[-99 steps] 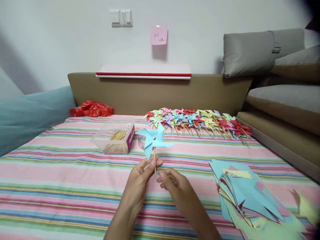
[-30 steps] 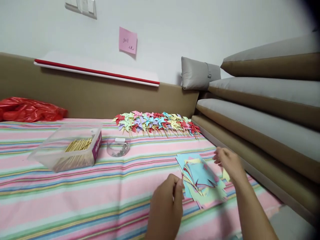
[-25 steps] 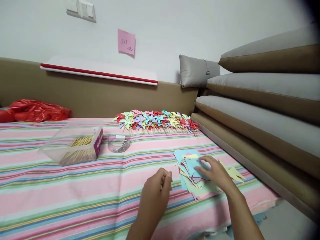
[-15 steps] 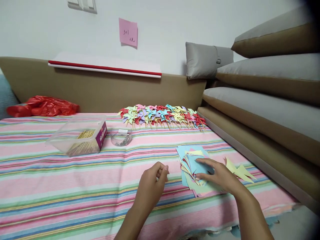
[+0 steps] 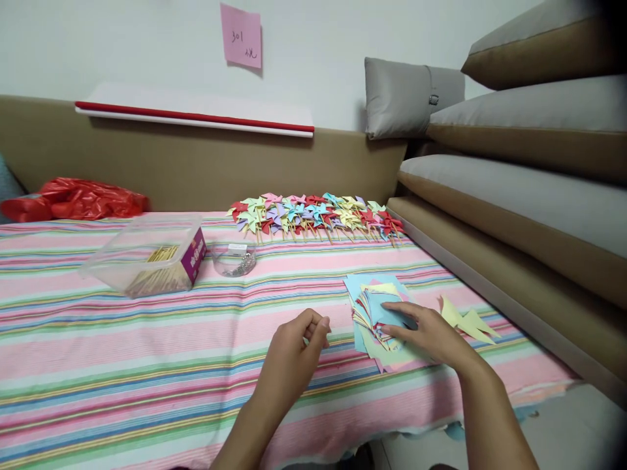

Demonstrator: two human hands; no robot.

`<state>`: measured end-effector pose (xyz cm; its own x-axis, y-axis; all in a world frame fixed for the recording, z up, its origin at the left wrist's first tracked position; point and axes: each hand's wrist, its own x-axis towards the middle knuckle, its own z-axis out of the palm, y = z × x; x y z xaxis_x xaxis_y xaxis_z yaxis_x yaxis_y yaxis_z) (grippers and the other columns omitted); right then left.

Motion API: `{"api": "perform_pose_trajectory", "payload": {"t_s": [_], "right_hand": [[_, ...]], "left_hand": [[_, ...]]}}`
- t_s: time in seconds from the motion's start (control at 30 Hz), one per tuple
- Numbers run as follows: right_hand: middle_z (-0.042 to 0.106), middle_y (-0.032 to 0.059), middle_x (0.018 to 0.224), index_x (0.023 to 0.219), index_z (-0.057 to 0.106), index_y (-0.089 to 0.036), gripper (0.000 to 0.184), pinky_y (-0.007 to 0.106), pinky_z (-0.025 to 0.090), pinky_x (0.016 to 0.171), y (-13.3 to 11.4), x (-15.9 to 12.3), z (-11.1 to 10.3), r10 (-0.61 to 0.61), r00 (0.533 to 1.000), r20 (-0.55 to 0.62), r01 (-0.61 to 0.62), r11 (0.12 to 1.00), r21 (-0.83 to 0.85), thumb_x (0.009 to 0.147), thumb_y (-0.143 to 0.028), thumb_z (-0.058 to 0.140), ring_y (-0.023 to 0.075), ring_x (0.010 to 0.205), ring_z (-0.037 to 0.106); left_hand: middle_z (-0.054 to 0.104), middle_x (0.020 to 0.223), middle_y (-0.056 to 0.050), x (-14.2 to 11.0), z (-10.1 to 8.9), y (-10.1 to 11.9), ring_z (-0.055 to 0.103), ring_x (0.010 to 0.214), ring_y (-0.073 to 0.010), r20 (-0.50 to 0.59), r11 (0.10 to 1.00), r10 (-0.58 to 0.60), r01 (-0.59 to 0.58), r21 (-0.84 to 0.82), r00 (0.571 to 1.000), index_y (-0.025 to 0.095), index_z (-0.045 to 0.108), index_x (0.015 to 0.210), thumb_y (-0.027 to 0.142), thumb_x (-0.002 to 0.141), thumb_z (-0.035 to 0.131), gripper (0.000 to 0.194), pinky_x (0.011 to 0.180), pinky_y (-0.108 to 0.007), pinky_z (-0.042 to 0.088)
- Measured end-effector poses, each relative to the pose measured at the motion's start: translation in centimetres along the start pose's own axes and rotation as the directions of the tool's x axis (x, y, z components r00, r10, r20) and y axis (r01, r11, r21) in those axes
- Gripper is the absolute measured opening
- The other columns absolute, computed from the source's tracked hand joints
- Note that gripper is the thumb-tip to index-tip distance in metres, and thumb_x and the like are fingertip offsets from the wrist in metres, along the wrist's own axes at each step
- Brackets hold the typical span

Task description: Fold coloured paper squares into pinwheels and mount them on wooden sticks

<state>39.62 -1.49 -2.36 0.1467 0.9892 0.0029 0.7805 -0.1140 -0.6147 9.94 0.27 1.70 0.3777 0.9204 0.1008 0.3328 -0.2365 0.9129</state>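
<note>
My right hand (image 5: 424, 331) reaches over a stack of small cut paper sheets (image 5: 375, 316), with a light blue one on top. Its thumb and fingers are apart, the tips at the blue sheet. Larger coloured sheets (image 5: 356, 284) lie under the stack. To the left, my left hand (image 5: 298, 343) is held over the cloth with its fingers curled and the thumb against them; whether anything small is inside is hidden. Yellow cut paper pieces (image 5: 467, 321) lie just right of my right hand.
Many paper pinwheels on sticks (image 5: 313, 215) lie at the back. A clear plastic box (image 5: 147, 261) of wooden sticks and a round clear dish (image 5: 235, 261) with small metal pieces stand at left. A red plastic bag (image 5: 83, 199) lies behind. Stacked cushions (image 5: 514, 202) border the right side.
The view has tilted slightly down, so the background sits higher. My right hand has stayed at the paper stack, and my left hand is still curled with hardly any movement.
</note>
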Motion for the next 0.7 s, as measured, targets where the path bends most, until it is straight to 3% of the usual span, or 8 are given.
{"api": "perform_pose_trajectory", "payload": {"t_s": [0.3,0.7], "right_hand": [[0.067,0.0085,0.135,0.126,0.070,-0.025,0.057,0.047,0.046,0.110,0.71,0.46,0.38,-0.036,0.999,-0.013,0.036,0.999,0.005,0.078,-0.057,0.074,0.0332,0.126,0.061],[0.065,0.0089,0.137,0.130,0.065,-0.024,0.049,0.046,0.045,0.110,0.33,0.34,0.47,-0.080,0.997,-0.013,0.080,0.997,-0.018,0.090,-0.051,0.058,0.0306,0.127,0.060]], "left_hand": [[0.063,0.069,0.001,-0.18,-0.10,0.33,0.055,0.064,-0.0158,0.003,1.000,0.017,-0.017,-0.011,1.000,0.021,0.056,0.075,0.042,0.099,0.042,0.035,0.060,-0.026,0.038],[0.066,0.070,0.000,-0.15,-0.17,0.35,0.057,0.066,-0.0166,0.022,1.000,-0.004,0.004,0.020,1.000,0.021,0.057,0.076,0.041,0.099,0.043,0.033,0.061,-0.026,0.039]]}}
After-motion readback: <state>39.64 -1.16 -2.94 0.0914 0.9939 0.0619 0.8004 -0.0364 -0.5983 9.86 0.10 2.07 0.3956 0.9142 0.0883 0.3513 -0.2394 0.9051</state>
